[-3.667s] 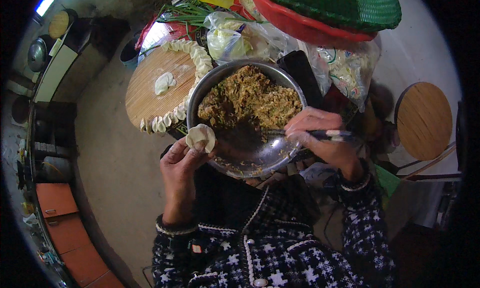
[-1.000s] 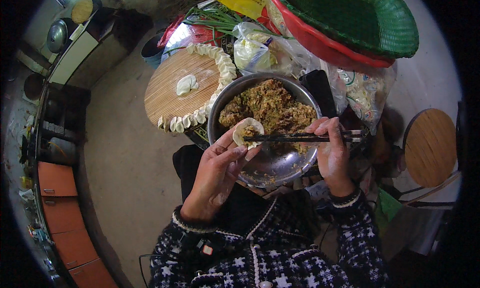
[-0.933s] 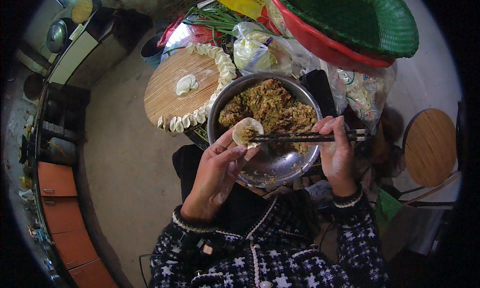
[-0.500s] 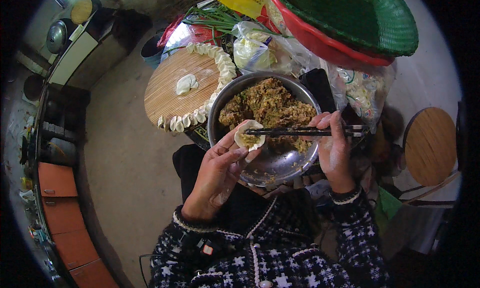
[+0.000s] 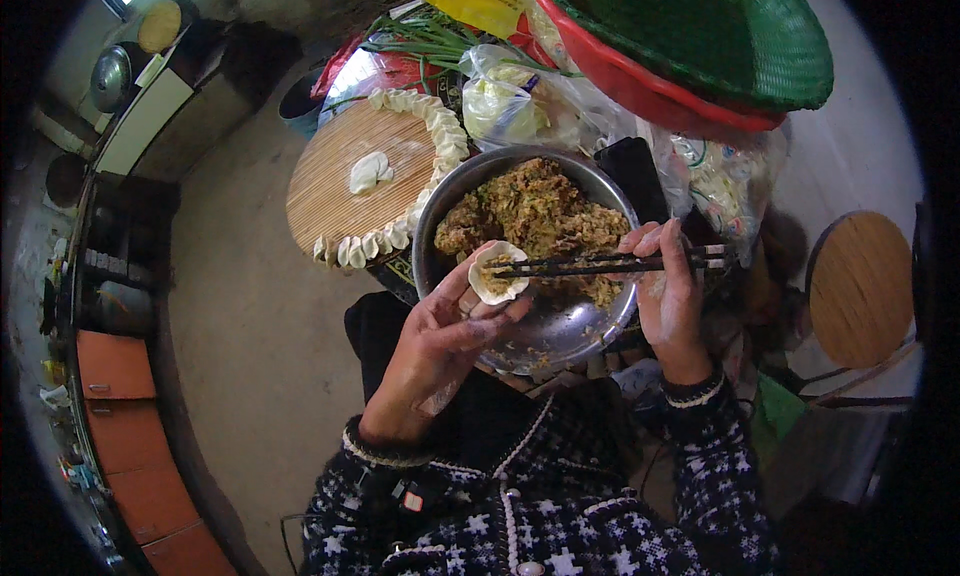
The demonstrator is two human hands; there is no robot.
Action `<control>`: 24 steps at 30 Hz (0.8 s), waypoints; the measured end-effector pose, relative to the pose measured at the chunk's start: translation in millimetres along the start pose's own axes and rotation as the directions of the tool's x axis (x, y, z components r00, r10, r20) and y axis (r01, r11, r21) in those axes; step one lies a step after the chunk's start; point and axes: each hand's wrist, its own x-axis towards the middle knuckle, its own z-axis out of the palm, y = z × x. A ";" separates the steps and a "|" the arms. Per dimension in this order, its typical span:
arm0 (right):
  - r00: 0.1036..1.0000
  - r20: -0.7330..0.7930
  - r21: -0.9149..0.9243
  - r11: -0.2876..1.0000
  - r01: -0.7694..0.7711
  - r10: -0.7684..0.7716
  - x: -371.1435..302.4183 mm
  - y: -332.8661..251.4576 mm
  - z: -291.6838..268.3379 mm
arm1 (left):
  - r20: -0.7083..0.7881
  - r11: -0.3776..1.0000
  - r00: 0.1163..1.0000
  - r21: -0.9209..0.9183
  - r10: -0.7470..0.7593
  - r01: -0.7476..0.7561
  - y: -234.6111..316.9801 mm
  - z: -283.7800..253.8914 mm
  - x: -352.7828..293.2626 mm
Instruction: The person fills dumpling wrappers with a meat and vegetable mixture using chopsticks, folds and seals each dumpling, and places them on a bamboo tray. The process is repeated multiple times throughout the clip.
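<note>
My left hand [image 5: 440, 336] holds a round dumpling wrapper [image 5: 487, 290] on its fingers, over the near left part of a steel bowl [image 5: 580, 341]. A little filling lies in the middle of the wrapper. In my right hand [image 5: 664, 286] is a pair of dark chopsticks [image 5: 590, 266], pointing left, their tips at the filling in the wrapper. Brown-green minced filling [image 5: 540, 211] fills the far side of the bowl. Beyond it to the left, folded dumplings [image 5: 445, 136] line the edge of a round slatted board [image 5: 330, 186], with a small stack of wrappers [image 5: 370, 172] near its middle.
Behind the bowl lie a plastic bag of pale vegetable [image 5: 510, 106], green onions [image 5: 425, 46] and a dark phone [image 5: 635, 171]. A green basket [image 5: 790, 56] in a red basin [image 5: 600, 66] stands at far right. A round wooden board [image 5: 860, 291] is at the right.
My left thumb has moved off the wrapper's edge, and the wrapper lies more open on the fingers. The chopsticks stay at the filling with slight movement.
</note>
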 end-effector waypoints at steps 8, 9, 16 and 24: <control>0.998 0.058 -0.026 1.000 -0.017 0.019 -1.3 -8.2 3.2 | -0.058 0.916 0.984 0.376 0.170 -0.137 -10.2 -1.0 3.8; 0.997 0.078 -0.052 0.999 -0.009 0.014 -1.6 -10.1 3.6 | -0.061 0.900 0.979 0.408 0.195 -0.153 -11.0 -1.3 3.5; 0.992 0.104 -0.042 0.996 0.082 -0.077 -0.4 -27.5 0.8 | -0.088 0.833 0.954 0.515 0.285 -0.201 -12.3 -1.0 0.6; 0.996 0.074 -0.013 0.998 0.054 -0.053 2.7 -25.7 12.2 | -0.124 0.899 0.963 0.404 0.239 -0.171 -7.3 -1.0 -2.0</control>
